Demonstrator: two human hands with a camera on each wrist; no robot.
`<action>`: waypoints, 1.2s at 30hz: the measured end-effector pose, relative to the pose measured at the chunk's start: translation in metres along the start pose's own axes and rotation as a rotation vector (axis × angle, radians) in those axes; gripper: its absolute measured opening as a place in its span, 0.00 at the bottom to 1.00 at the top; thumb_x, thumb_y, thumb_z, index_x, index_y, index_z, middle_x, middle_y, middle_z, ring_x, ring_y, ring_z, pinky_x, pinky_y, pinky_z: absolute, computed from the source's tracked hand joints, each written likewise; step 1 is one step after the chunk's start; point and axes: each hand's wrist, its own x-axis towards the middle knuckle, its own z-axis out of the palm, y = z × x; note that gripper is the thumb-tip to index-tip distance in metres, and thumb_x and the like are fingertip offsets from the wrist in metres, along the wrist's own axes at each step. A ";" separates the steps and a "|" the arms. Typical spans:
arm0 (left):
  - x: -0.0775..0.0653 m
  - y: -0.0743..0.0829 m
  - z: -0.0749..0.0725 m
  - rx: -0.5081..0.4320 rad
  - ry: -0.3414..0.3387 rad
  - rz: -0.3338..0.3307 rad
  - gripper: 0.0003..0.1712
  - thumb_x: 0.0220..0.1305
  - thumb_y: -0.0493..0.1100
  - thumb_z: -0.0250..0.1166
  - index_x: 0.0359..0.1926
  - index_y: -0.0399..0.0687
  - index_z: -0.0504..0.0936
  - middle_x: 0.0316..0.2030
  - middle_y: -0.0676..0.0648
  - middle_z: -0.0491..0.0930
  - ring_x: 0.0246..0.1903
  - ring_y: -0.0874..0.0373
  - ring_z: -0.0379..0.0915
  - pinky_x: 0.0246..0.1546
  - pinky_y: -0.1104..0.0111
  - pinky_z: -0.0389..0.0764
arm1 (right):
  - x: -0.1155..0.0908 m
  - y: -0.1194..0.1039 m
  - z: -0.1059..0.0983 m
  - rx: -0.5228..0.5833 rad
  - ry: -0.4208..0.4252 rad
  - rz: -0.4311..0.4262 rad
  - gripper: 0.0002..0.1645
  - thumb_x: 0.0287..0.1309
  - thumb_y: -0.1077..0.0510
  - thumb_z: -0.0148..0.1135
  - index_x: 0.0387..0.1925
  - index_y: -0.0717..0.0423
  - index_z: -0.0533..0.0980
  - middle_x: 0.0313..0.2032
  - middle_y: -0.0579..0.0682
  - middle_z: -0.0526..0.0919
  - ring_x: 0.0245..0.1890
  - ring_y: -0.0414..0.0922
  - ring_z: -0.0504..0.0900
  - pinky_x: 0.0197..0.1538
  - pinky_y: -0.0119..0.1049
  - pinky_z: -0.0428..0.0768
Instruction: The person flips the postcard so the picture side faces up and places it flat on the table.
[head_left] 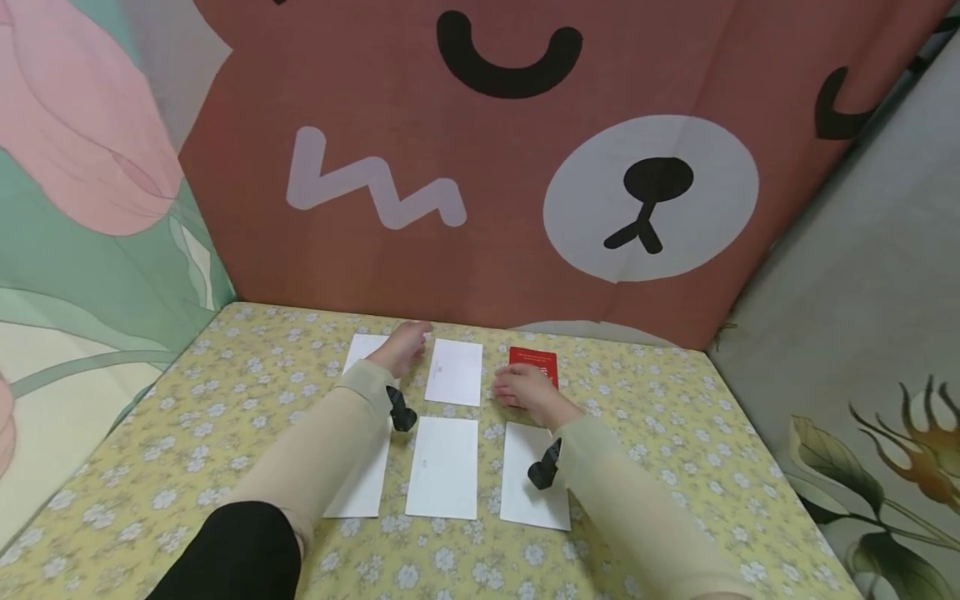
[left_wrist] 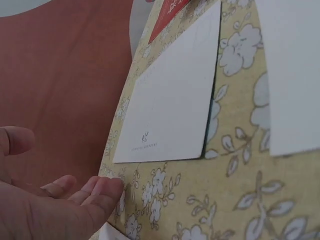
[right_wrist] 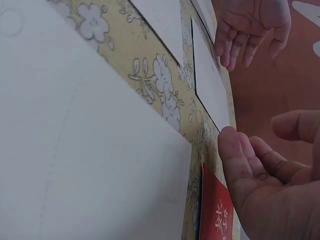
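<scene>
The left hand (head_left: 405, 347) is by the far-left white card (head_left: 364, 345), fingers loosely extended and thumb held apart from them. The right hand (head_left: 527, 390) is at the red card (head_left: 536, 357), covering its near part in the head view, fingers gently bent and thumb also apart; whether it touches that card I cannot tell. The red card lies far right in a layout of 2 rows of 3, the other 5 being white. The far-middle card (head_left: 454, 372) lies between the hands, on flowered yellow cloth (head_left: 750, 533).
</scene>
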 end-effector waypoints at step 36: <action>0.009 0.000 0.017 -0.181 0.051 -0.180 0.40 0.76 0.45 0.53 0.82 0.47 0.48 0.74 0.34 0.55 0.60 0.48 0.62 0.62 0.60 0.70 | 0.012 -0.009 0.012 0.149 0.059 0.167 0.20 0.72 0.61 0.60 0.59 0.68 0.75 0.44 0.57 0.84 0.42 0.47 0.84 0.51 0.40 0.84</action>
